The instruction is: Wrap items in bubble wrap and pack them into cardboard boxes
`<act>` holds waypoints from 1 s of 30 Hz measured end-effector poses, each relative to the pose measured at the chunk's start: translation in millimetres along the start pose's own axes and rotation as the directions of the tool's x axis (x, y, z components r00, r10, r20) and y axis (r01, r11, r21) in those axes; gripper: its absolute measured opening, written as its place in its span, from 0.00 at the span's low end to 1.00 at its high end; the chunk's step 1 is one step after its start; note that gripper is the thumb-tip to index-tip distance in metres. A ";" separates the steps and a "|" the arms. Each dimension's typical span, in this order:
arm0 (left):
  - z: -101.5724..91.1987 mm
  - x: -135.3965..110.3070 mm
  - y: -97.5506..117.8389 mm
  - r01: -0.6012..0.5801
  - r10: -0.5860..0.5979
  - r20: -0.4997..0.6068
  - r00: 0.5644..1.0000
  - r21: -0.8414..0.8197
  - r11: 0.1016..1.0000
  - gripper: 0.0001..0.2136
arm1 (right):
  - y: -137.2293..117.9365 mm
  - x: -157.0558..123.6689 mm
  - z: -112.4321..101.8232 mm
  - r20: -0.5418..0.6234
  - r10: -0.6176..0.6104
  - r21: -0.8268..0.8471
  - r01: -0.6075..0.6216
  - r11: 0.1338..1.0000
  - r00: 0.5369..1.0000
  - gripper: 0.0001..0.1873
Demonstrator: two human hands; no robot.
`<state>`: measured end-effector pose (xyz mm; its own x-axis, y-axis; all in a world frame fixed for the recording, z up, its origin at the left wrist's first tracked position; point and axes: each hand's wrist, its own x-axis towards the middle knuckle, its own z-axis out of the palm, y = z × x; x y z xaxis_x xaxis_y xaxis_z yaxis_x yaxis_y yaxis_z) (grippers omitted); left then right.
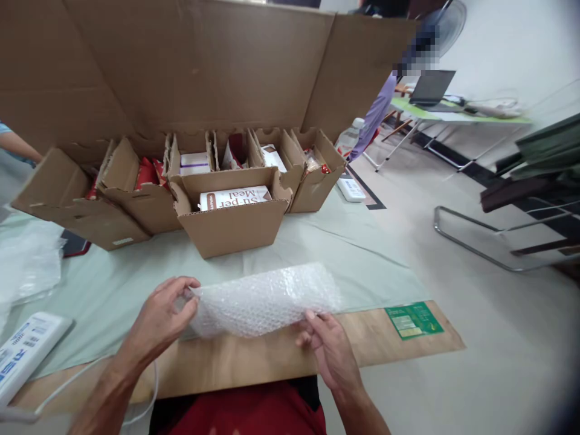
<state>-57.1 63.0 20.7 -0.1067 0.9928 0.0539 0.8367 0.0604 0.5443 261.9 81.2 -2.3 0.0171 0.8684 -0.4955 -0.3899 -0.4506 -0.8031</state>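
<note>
Both hands hold a flat piece of bubble wrap (267,299) just above the front of the table. My left hand (165,314) pinches its left end between thumb and fingers. At the lower right edge, my right hand (326,344) grips it with the thumb on top. Whether anything lies inside the wrap I cannot tell. Just beyond it stands a small cardboard box (235,226) containing a white package (235,197) with "Super Meal" printed on it, upside down from here.
Behind stands a row of open cardboard boxes (131,187) with packets, backed by a tall cardboard panel (203,66). Clear plastic bags (34,260) and a white box-like device (34,347) with a cable lie left. A plastic bottle (348,139) and green sticker (414,320) are right.
</note>
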 end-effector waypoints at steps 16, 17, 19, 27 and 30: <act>25.4 64.6 68.3 0.074 -0.380 -0.239 0.893 -0.757 0.649 0.42 | -74.9 131.6 99.2 0.477 -0.494 -0.511 0.686 0.518 0.727 0.28; 24.0 67.9 68.1 0.042 -0.362 -0.257 0.896 -0.762 0.646 0.41 | -71.1 139.8 108.0 0.485 -0.486 -0.493 0.687 0.534 0.727 0.26; 20.2 71.6 63.9 0.001 -0.345 -0.293 0.892 -0.762 0.648 0.39 | -64.0 146.3 113.5 0.511 -0.480 -0.463 0.699 0.546 0.713 0.26; 12.9 32.8 30.8 0.148 -0.370 -0.312 0.875 -0.555 0.819 0.41 | -52.6 123.1 42.2 0.541 -0.413 -0.629 0.679 0.379 0.732 0.25; 3.4 -22.0 25.8 0.231 -0.272 -0.041 0.961 -0.416 0.879 0.29 | -44.0 111.5 6.0 0.528 -0.407 -0.718 0.648 0.256 0.746 0.19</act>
<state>-31.4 43.1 30.7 -0.3521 0.9339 -0.0620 0.4874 0.2395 0.8397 275.5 199.1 -20.2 -0.3149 0.9399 0.1318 0.5719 0.2988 -0.7640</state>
